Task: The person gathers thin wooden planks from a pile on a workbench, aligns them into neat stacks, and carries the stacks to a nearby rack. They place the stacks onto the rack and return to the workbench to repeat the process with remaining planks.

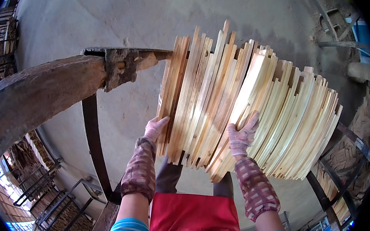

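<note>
A long row of pale wooden strips (210, 99) stands on edge, packed side by side, with uneven ends. My left hand (156, 128), in a thin light glove, closes on the outer strips at the row's left end. Farther right, my gloved right hand (243, 134) grips the strips near their lower ends, its thumb and fingers set apart across the top edges. Left of the right hand, the strips look browner and reach lower; those on its right are paler and tightly packed. The undersides of both hands are hidden.
A thick, worn beam (43, 82) with a metal bracket (120, 66) meets the row's far left end. Dark metal frame bars (94, 142) stand at left, others (356, 141) at right. Racks of stacked wood (66, 220) line the left side; loose wood pieces (360, 130) lie at right.
</note>
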Available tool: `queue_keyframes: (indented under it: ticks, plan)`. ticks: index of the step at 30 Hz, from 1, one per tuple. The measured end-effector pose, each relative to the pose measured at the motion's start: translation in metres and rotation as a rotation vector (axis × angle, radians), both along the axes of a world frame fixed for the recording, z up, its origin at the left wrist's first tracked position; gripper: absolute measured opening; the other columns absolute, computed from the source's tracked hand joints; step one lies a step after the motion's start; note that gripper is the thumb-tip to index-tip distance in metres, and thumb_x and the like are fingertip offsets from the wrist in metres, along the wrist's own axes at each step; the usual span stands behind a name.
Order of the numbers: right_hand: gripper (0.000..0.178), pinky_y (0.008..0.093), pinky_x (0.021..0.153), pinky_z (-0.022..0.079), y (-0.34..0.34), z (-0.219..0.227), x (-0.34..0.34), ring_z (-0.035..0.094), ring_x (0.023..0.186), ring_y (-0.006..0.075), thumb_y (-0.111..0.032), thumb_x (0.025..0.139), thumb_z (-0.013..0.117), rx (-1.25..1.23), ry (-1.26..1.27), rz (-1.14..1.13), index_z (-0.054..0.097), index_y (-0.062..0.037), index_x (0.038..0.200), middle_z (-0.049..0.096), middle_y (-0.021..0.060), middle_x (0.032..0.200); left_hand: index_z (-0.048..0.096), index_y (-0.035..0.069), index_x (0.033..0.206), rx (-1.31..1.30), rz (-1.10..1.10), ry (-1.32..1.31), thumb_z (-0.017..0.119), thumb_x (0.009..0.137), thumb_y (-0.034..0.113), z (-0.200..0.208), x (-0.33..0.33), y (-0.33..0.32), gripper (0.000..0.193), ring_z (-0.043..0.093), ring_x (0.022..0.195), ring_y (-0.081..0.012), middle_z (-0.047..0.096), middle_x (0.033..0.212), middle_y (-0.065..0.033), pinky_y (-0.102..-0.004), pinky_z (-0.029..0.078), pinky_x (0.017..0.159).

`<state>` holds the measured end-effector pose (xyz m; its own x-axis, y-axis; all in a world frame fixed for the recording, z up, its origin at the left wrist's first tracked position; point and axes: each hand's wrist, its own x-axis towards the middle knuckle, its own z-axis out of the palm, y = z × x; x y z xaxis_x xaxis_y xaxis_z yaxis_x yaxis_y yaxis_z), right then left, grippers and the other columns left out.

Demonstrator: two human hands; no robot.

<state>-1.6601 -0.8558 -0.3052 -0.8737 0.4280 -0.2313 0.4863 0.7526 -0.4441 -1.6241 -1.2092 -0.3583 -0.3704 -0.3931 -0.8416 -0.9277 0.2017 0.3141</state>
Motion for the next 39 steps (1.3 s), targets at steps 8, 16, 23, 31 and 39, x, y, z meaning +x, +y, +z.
queue_keyframes:
  ticks: [8, 16, 23, 31, 39]
  plan:
    - [0.111, 0.0532, 0.099, 0.051, 0.001, -0.005, -0.001, 0.047, 0.128, 0.0487, -0.024, 0.069, 0.074, 0.062, 0.032, 0.038, 0.008, -0.0114, 0.158, 0.036, 0.0294, 0.146, 0.062, 0.007, 0.128, -0.332, -0.144, 0.173, 0.072, 0.082, 0.047, 0.003, -0.026, 0.032, 0.061, 0.071, 0.091, -0.0294, 0.074, 0.097, -0.0172, -0.0395, 0.053, 0.084]
    - [0.109, 0.0541, 0.1, 0.05, 0.001, -0.01, -0.004, 0.048, 0.129, 0.0486, -0.023, 0.069, 0.074, 0.056, 0.049, 0.006, 0.011, -0.014, 0.158, 0.035, 0.0284, 0.149, 0.043, 0.004, 0.144, -0.421, -0.229, 0.362, 0.064, 0.09, 0.046, -0.026, -0.012, 0.021, 0.072, 0.05, 0.13, -0.0404, 0.05, 0.143, -0.025, -0.0462, 0.042, 0.107]
    - [0.11, 0.0504, 0.103, 0.048, -0.002, 0.0, 0.002, 0.045, 0.132, 0.0472, -0.016, 0.068, 0.074, -0.016, 0.028, -0.002, 0.011, -0.0081, 0.158, 0.036, 0.0273, 0.146, 0.039, 0.002, 0.149, -0.62, -0.092, 0.329, 0.044, 0.101, 0.053, -0.038, -0.011, 0.023, 0.071, 0.043, 0.136, -0.0425, 0.044, 0.148, -0.026, -0.0467, 0.035, 0.113]
    - [0.108, 0.0515, 0.102, 0.049, 0.0, -0.003, 0.001, 0.047, 0.128, 0.0489, -0.018, 0.07, 0.074, 0.036, 0.006, -0.026, 0.012, -0.0111, 0.158, 0.035, 0.0287, 0.148, 0.038, 0.005, 0.151, -0.322, 0.075, 0.211, 0.041, 0.103, 0.05, -0.037, -0.005, 0.031, 0.066, 0.042, 0.141, -0.0352, 0.044, 0.151, -0.0208, -0.0412, 0.034, 0.115]
    - [0.107, 0.0527, 0.099, 0.048, 0.002, -0.002, -0.01, 0.048, 0.125, 0.0497, -0.023, 0.068, 0.075, -0.057, 0.011, -0.016, 0.016, -0.0063, 0.157, 0.037, 0.0307, 0.144, 0.057, -0.001, 0.133, -0.215, 0.075, 0.189, 0.036, 0.1, 0.055, -0.075, 0.001, 0.013, 0.068, 0.058, 0.122, -0.0338, 0.064, 0.126, -0.0213, -0.0415, 0.044, 0.104]
